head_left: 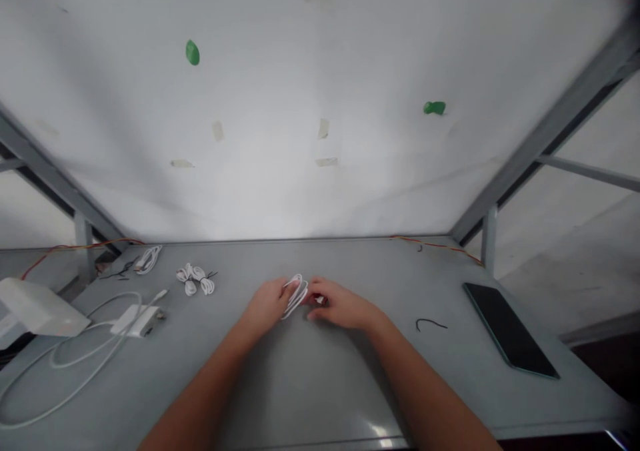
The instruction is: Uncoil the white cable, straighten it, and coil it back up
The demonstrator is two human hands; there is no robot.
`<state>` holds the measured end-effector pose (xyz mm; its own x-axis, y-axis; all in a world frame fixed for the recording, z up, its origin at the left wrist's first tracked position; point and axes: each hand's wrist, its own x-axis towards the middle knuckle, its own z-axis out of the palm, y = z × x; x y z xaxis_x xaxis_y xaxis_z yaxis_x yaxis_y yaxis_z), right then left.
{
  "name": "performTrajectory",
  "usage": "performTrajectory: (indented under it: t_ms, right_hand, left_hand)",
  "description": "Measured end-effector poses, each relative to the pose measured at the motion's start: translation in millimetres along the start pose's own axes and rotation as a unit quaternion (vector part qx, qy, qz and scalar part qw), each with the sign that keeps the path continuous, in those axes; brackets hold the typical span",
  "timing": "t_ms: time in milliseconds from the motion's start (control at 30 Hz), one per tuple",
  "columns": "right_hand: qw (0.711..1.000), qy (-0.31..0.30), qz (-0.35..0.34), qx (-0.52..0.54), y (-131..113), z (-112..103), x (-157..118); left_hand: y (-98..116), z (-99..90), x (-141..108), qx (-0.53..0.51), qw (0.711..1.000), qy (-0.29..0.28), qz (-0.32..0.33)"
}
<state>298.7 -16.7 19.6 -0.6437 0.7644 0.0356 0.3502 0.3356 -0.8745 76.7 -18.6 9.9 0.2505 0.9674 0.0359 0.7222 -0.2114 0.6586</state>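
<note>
Left hand [270,302] pinching looped white cable [299,297], coils sitting between both hands. Right hand [343,304] resting just beside, curled fingers holding small white piece [321,299], probably its plug. Cable looking light, bendy, likely springy; gathered loops seeming best for gripping.

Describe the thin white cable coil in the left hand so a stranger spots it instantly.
Over the middle of the broad grey tabletop, find the bare left hand, beside the bare right hand. It grips the thin white cable coil. Only this coil is held; the other white cable coils lie farther left.
</note>
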Motion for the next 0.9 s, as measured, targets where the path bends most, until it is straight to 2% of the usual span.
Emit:
performTrajectory:
  t_ms: [100,200,267,400,467,533,667,800,900]
  right_hand:
    - [0.992,0.066,0.036,0.097,9,0,5]
    - [0.964,0.118,0.110,0.211,20,2,10]
    - [0.943,0.116,0.137,0.279,23,3,10]
    - [0.914,0.053,0.127,0.382,13,6,9]
    - [0.908,0.039,0.118,0.400,7,9,10]
    - [0.907,0.057,0.119,0.400,2,14,13]
    - [0.913,0.107,0.130,0.372,1,22,18]
    - [0.914,0.139,0.136,0.356,4,25,20]
    - [0.900,0.155,0.140,0.383,10,20,19]
  left_hand:
    - [2,-2.0,-2,-0.036,0.999,0.011,0.009]
    - [4,-5.2,-3,-0.054,0.998,0.030,-0.003]
    - [6,-5.5,-4,-0.085,0.996,0.025,-0.010]
    - [9,2.8,-5,-0.196,0.980,-0.015,-0.042]
    - [10,8.9,-4,-0.246,0.967,-0.035,-0.053]
    - [11,14.0,-1,-0.272,0.961,-0.043,-0.035]
    - [6,21.9,5,-0.255,0.966,0.026,0.007]
    - [-2,33.9,11,-0.279,0.958,0.058,-0.043]
    - [-11,35.7,16,-0.280,0.950,0.097,-0.096]
